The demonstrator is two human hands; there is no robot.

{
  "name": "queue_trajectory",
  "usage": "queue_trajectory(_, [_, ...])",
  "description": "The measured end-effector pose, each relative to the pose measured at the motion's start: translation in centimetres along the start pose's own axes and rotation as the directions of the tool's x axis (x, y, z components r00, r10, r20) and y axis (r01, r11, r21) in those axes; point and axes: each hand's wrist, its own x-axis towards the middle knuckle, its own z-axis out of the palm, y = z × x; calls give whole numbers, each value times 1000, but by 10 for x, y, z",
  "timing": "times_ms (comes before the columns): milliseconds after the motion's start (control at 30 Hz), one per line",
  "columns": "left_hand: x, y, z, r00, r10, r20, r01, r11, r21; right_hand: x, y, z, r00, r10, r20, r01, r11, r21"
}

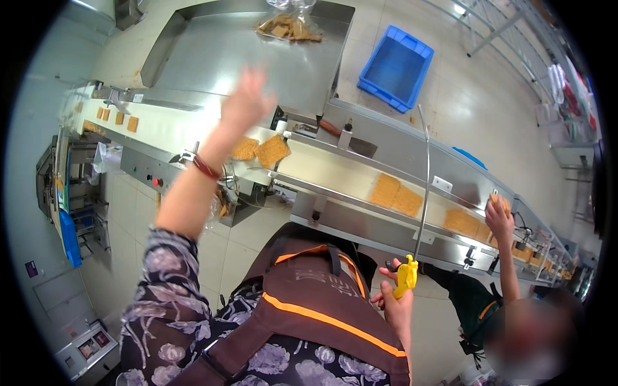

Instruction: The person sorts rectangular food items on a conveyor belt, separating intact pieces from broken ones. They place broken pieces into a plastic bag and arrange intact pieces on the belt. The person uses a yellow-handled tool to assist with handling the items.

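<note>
My left hand (248, 100), smeared by motion, is raised above the conveyor's far side, near the steel tray. Whether its fingers are apart or closed does not show. Two square golden-brown cracker-like slabs (272, 151) lie on the pale belt (322, 164) beside my left wrist. Low at the right, my right hand (397, 309) is closed around the yellow handle of a long thin metal rod (425, 174). The rod stands up across the belt in view, its far end above the conveyor's outer side. More such slabs (396, 194) lie close together along the belt.
A wide steel tray (199, 48) beyond the belt holds a clear bag of broken pieces (290, 29). A blue crate (397, 67) stands on the floor. A broad-bladed scraper (354, 143) rests on the conveyor side. At right, a co-worker's hand (500, 215) holds slabs over the belt.
</note>
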Motion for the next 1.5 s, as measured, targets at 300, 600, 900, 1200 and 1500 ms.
queue_trajectory(300, [-95, 16, 83, 957, 34, 289, -33, 999, -7, -4, 11, -12, 994, -29, -109, 31, 999, 15])
queue_trajectory(600, [-112, 120, 88, 938, 343, 55, -280, 841, -464, -13, 37, -35, 990, -30, -138, 25, 999, -41])
queue_trajectory(900, [-161, 239, 28, 828, 541, 145, -277, 621, -734, 3, 73, -96, 964, -236, -123, 195, 941, -277])
queue_trajectory(1200, [-241, 405, 17, 635, 386, 669, 772, -287, -567, 106, 36, -219, 890, -452, 59, 401, 715, -573])
queue_trajectory(1500, [-229, 414, 12, 637, 181, 749, 768, -232, -597, 237, 87, -369, 435, -707, -558, -354, 435, -828])
